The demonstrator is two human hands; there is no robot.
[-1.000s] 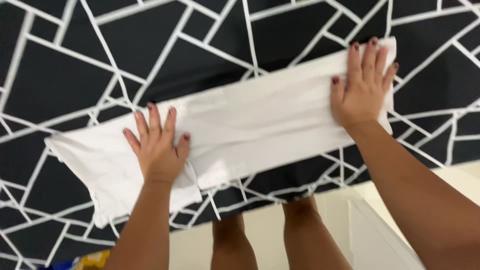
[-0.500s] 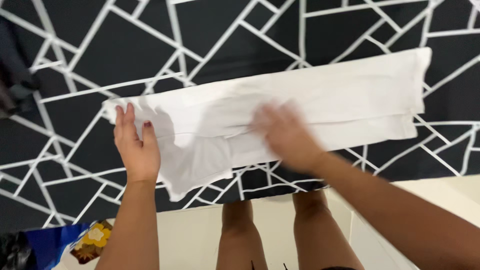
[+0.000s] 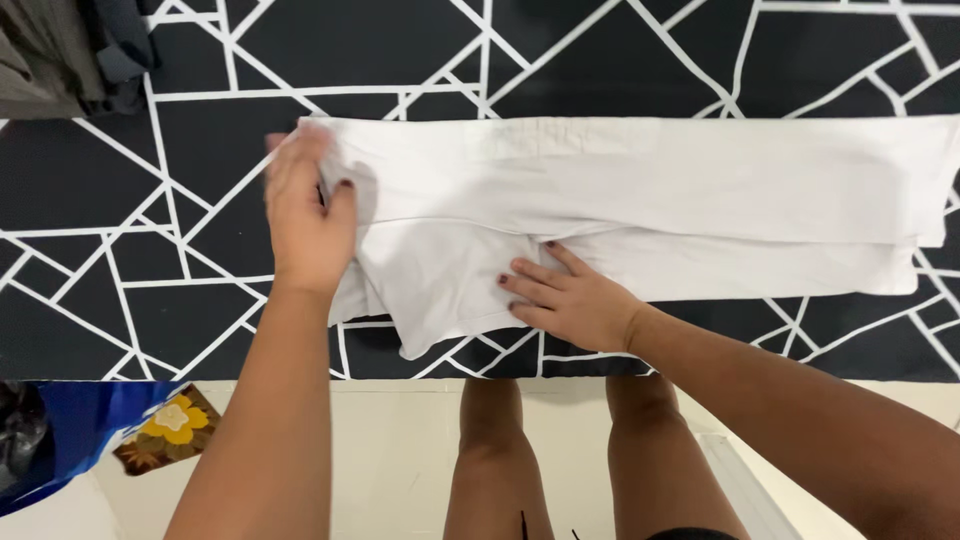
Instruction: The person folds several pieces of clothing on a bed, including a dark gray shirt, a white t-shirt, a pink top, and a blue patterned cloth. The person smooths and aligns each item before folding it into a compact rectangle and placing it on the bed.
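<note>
A black bedspread [image 3: 90, 180] with white lines fills the frame, a long folded white garment [image 3: 640, 190] lies across its middle, left hand [image 3: 308, 222] gripping its left end, right hand [image 3: 568, 298] pressed flat on its lower edge.

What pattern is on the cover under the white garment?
The cover is black with white crisscrossing lines forming angular shapes, seen from the head view.

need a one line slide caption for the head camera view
Left hand grips the end of a long folded white cloth on a black-and-white patterned cover; right hand lies flat on it.
</note>
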